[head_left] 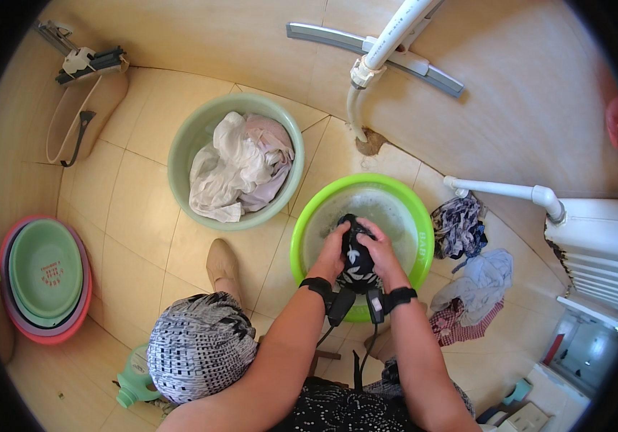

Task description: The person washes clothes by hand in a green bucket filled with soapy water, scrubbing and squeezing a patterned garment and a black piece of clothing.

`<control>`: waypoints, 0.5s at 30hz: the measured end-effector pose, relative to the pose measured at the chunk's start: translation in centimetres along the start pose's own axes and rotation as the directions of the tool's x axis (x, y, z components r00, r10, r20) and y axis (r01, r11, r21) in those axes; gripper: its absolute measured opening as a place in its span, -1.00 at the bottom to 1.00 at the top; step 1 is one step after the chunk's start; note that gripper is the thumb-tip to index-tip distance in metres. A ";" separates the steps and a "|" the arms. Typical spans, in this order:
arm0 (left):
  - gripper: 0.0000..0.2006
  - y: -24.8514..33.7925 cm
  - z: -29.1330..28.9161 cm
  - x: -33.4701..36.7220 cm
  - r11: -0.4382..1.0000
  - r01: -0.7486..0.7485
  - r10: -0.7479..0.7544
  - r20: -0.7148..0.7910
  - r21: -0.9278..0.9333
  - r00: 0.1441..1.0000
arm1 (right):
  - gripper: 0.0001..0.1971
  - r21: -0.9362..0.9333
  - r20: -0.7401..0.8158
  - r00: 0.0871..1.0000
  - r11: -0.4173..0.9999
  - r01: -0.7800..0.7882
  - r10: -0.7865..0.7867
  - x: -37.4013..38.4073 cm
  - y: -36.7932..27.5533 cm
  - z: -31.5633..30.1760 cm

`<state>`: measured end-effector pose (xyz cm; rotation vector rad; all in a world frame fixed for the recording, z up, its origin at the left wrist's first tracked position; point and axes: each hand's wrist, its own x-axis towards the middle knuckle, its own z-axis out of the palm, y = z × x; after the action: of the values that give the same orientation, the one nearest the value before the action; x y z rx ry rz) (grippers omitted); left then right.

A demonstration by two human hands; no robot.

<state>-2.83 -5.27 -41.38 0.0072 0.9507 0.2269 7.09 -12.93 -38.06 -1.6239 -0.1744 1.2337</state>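
Underfoot, a floor of pale beige tiles meets a beige wall where white pipes run down. Seen from above, a person crouches over a bright green basin holding soapy water. Both hands are pressed close together, the left hand and right hand each clamped around a dark patterned garment held just above the water, inside the basin's rim. Behind and to the left, a pale green tub holds crumpled white and pink laundry. Far left, stacked empty basins, green inside pink, lean on the floor. Right of the green basin lies a heap of clothes.
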 end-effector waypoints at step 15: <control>-0.60 -4.1 4.5 -4.4 0.990 0.098 -0.095 -0.031 0.104 0.995 | -0.70 -0.794 -0.237 0.895 0.606 0.046 -0.378 -4.8 -3.7 0.3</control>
<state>-0.92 -9.72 -35.66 0.0552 0.9852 0.0875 6.29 -14.17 -32.14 -2.4770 -0.7223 0.6133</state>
